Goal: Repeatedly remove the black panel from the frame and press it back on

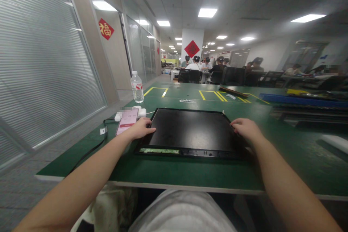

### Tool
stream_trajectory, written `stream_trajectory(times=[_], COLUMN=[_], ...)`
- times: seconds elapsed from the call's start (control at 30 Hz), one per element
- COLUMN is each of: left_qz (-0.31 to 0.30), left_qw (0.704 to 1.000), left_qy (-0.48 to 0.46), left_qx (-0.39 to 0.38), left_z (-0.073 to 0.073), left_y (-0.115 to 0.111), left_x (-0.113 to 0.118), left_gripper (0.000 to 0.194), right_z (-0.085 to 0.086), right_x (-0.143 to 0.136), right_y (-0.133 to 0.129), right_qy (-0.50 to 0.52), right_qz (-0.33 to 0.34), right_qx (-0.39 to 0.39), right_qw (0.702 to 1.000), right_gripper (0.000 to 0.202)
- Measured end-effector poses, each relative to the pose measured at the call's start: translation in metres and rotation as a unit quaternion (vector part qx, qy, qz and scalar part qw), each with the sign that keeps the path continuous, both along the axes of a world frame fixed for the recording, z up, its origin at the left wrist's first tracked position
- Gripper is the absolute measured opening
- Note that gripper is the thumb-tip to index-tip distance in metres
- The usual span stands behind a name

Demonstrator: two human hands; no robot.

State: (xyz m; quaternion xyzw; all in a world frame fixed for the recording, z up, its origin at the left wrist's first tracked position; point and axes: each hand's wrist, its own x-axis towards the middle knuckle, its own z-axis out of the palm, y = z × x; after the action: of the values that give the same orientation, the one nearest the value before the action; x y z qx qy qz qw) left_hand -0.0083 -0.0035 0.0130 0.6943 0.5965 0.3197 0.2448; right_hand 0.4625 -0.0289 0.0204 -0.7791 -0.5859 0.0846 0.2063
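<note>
Left, on the green table (187, 174): one clear water bottle (137, 87), upright, with red-and-white label; one phone (127, 120), screen lit; white power adapter (141, 111) just beside it; black cable (89, 151) trailing to the near edge. Far side: yellow tape marks (221, 96); one dark strip (233, 91). Right: one long blue bar (312, 100), blurred; one white object (335, 142), kind unclear. Beyond, left: slatted blinds (43, 61); door with red diamond sign (106, 29). Far: pillar (185, 35) with a similar sign; seated people in dark caps (193, 65); black chairs (233, 76); ceiling lights (207, 13).
</note>
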Motion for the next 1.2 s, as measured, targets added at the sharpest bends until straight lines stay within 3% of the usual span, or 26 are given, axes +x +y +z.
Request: stream_trajectory(times=[0.37,0.6,0.9,1.2], left_qz=[-0.024,-0.036,-0.051,-0.039], left_qw=[0.997,0.996,0.978,0.979], left_qy=[0.053,0.071,0.202,0.198], left_qx=[0.040,0.038,0.014,0.011], left_z=[-0.002,-0.005,-0.001,-0.005], left_y=[0.003,0.005,0.006,0.008], left_x=[-0.007,-0.010,-0.011,-0.012], left_gripper=[0.030,0.042,0.056,0.064], right_z=[0.001,0.001,0.000,0.001], right_x=[0.000,0.000,0.003,0.000], right_y=[0.000,-0.001,0.003,0.001], right_qy=[0.005,0.001,-0.003,0.002], right_qz=[-0.005,-0.008,-0.006,-0.009], right_qx=[-0.007,-0.011,-0.008,-0.014], right_qw=[1.000,1.000,1.000,1.000], right_gripper=[0.029,0.031,0.031,0.030])
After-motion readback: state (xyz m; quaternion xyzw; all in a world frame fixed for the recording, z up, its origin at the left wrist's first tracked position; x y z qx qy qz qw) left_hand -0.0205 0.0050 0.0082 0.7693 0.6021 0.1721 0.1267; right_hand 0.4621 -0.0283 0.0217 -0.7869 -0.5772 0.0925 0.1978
